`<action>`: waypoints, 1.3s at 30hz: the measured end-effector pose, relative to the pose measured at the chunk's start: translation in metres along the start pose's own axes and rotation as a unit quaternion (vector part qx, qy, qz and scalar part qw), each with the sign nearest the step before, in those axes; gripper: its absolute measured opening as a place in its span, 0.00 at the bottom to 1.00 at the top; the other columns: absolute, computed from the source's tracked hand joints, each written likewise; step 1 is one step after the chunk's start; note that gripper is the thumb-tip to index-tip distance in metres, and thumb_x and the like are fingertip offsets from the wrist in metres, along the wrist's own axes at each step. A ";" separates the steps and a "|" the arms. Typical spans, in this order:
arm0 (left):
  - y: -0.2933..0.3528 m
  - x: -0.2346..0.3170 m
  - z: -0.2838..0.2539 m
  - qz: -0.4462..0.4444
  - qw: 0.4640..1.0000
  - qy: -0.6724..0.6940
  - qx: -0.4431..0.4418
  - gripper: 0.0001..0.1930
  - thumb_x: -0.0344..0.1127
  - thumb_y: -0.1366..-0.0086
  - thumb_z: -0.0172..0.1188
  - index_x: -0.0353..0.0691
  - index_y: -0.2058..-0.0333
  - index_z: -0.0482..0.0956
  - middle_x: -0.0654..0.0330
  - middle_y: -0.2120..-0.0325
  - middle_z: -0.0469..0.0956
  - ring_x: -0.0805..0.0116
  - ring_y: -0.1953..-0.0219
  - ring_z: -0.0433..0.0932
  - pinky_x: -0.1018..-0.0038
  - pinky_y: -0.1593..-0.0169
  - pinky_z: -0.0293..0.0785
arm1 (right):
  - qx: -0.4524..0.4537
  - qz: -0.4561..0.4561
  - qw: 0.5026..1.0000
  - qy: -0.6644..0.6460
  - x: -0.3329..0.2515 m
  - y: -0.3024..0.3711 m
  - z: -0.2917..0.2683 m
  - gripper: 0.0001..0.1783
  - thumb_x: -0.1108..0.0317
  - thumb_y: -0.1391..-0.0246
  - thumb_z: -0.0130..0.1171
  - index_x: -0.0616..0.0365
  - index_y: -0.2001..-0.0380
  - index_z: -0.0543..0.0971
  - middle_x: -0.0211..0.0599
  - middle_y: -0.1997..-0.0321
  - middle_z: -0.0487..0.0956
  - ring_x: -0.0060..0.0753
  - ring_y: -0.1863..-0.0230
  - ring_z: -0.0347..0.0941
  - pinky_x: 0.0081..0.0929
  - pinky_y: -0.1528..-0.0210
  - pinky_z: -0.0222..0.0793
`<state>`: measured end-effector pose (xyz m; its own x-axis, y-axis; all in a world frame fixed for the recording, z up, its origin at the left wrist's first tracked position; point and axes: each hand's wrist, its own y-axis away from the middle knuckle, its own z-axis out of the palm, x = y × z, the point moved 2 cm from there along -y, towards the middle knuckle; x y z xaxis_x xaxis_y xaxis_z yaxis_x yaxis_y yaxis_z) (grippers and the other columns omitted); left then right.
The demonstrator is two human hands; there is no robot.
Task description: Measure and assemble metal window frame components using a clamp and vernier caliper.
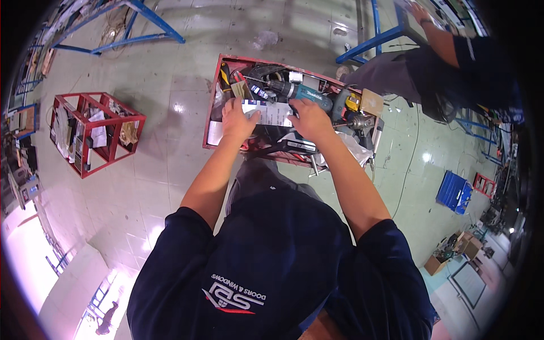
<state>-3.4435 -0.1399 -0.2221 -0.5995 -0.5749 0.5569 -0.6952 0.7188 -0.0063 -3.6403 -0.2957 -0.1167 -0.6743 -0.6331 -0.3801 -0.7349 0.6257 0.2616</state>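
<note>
A red metal tool tray [216, 79] full of tools lies before me. My left hand [239, 120] has its fingers curled at the left end of a flat white box with printed labels [276, 114]. At the box's right end, my right hand [311, 120] grips it with bent fingers. A teal and black power drill [310, 96] lies just beyond the right hand. Close to the left hand are a tool with a yellow and black handle [225, 75] and a small brown piece [242, 89]. A dark tool with a silvery plate [299, 145] lies nearer me.
The tray's right side holds a yellow tool [352, 102], a small cardboard box [372, 103] and clear plastic wrap [355, 148]. A red frame cart [96, 133] stands left on the tiled floor. Another person [396, 73] is close at upper right, beside blue stands [374, 42].
</note>
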 end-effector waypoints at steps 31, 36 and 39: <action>-0.117 -0.005 0.029 0.008 0.983 -0.004 -0.182 0.33 0.52 0.38 0.72 0.38 0.39 0.81 0.39 0.42 0.79 0.40 0.39 0.78 0.53 0.33 0.73 | -0.107 0.350 0.923 -0.118 0.082 -0.020 0.051 0.54 0.31 0.61 0.78 0.79 0.53 0.81 0.67 0.52 0.86 0.59 0.46 0.85 0.43 0.42 0.81; -0.110 -0.002 0.026 0.010 0.985 0.007 -0.170 0.33 0.51 0.37 0.72 0.37 0.39 0.81 0.38 0.43 0.80 0.39 0.39 0.78 0.54 0.32 0.72 | -0.038 0.407 0.906 -0.112 0.101 -0.014 0.069 0.47 0.37 0.67 0.83 0.69 0.53 0.87 0.60 0.47 0.87 0.53 0.42 0.84 0.42 0.40 0.79; -0.112 -0.029 0.017 0.009 0.991 0.008 -0.131 0.31 0.47 0.37 0.70 0.38 0.39 0.80 0.40 0.43 0.79 0.39 0.38 0.77 0.53 0.33 0.72 | -0.093 0.265 0.934 -0.221 0.117 -0.019 0.084 0.38 0.46 0.57 0.82 0.62 0.48 0.87 0.56 0.39 0.84 0.48 0.40 0.84 0.40 0.39 0.79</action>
<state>-3.3551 -0.2102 -0.2520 -0.6030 -0.5561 0.5720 -0.5563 0.8070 0.1982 -3.6989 -0.3430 -0.2407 -0.8818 0.0190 -0.4713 -0.3332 0.6821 0.6509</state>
